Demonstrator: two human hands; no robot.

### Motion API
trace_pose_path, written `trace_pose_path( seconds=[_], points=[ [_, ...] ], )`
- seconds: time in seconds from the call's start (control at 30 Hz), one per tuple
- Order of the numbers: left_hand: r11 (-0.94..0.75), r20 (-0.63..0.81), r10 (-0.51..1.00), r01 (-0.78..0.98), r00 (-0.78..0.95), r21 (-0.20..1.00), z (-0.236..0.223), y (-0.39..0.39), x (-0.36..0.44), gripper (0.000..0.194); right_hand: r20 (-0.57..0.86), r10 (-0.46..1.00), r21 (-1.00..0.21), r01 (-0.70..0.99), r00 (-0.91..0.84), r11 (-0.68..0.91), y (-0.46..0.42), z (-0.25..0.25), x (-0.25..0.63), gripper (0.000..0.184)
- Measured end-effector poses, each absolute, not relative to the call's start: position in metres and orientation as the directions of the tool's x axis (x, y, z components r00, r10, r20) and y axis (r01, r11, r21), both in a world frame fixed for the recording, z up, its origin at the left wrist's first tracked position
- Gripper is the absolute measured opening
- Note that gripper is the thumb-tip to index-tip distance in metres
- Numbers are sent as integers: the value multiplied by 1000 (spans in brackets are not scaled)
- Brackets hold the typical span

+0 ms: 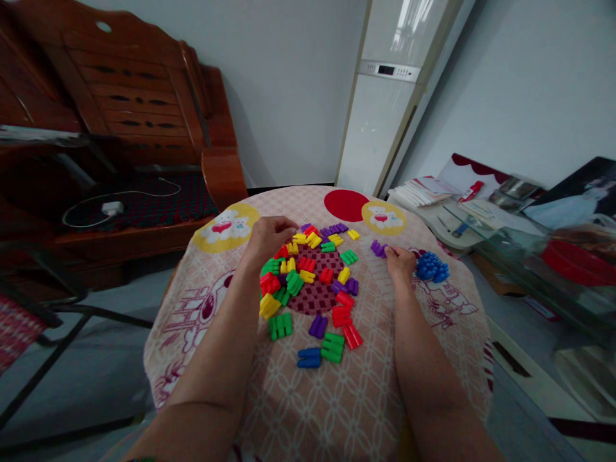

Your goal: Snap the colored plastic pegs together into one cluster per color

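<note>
On the round table lies a loose spread of plastic toy building pieces in red, yellow, green, purple and blue, shaped like joined short tubes. My left hand is at the far left of the spread, its fingers curled together. Its fingertips are beside a purple piece; whether they grip anything is hidden. My right hand is apart from the spread, on the right, with thumb and fingers pinched on the end of a purple building piece. Close to its right side sits a cluster of blue pieces.
A patterned cloth covers the table. A wooden bench with a white charger and cable stands at the left. Behind is a tall white appliance. On the right, a glass-topped stand holds papers and a red bowl.
</note>
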State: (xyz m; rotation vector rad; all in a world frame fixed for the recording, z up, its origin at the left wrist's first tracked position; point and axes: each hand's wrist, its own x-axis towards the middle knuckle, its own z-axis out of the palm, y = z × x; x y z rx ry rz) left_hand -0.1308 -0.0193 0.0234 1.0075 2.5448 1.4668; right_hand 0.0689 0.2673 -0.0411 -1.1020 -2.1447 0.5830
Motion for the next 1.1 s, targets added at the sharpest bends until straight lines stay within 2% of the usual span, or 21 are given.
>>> trace_pose_path(
  seconds=[0.13, 0.2, 0.27, 0.33, 0.37, 0.4, 0.47, 0.57, 0.63, 0.73, 0.9, 1.1],
  points=[
    [273, 165, 826, 640, -538, 718, 32, 6, -93, 22, 414, 847, -647, 547, -332, 531, 253, -27, 73, 39],
    [212, 115, 920, 724, -374, 656, 30, 18, -75, 22, 416, 817, -644, 505, -399, 575, 243, -18, 75, 34],
    [175, 95, 955, 789, -283, 588, 24, 26, -61, 38, 282, 745, -669, 432, -604, 604, 233, -10, 76, 26],
    [163, 111, 959, 824, -262, 542, 15, 33, -53, 56, 28, 586, -726, 387, -810, 568, 223, -5, 76, 24],
    [160, 121, 958, 834, -260, 528, 10, 36, -50, 59, -96, 487, -748, 386, -868, 540, 218, -4, 76, 24],
    [157, 125, 959, 842, -256, 516, 5, 38, -48, 57, -191, 396, -760, 391, -898, 520, 213, -4, 75, 24],
    [170, 126, 957, 858, -261, 485, -4, 43, -46, 44, -273, 272, -762, 380, -923, 525, 204, -5, 74, 25],
    [198, 125, 953, 877, -277, 439, -12, 47, -47, 28, -274, 215, -739, 348, -937, 576, 196, -4, 72, 18],
    [196, 139, 950, 880, -280, 432, -12, 48, -49, 25, -285, 221, -713, 360, -933, 602, 193, -1, 72, 11],
    [206, 168, 934, 859, -316, 468, -7, 45, -56, 30, -256, 222, -663, 338, -941, 667, 194, 4, 73, 7],
    [323, 221, 849, 802, -481, 503, -7, 41, -69, 36, -74, 220, -582, 221, -973, 783, 203, 5, 75, 7],
    [398, 320, 733, 760, -600, 513, -10, 39, -79, 50, -132, 97, -556, 155, -986, 817, 201, 2, 72, 13]
  ],
)
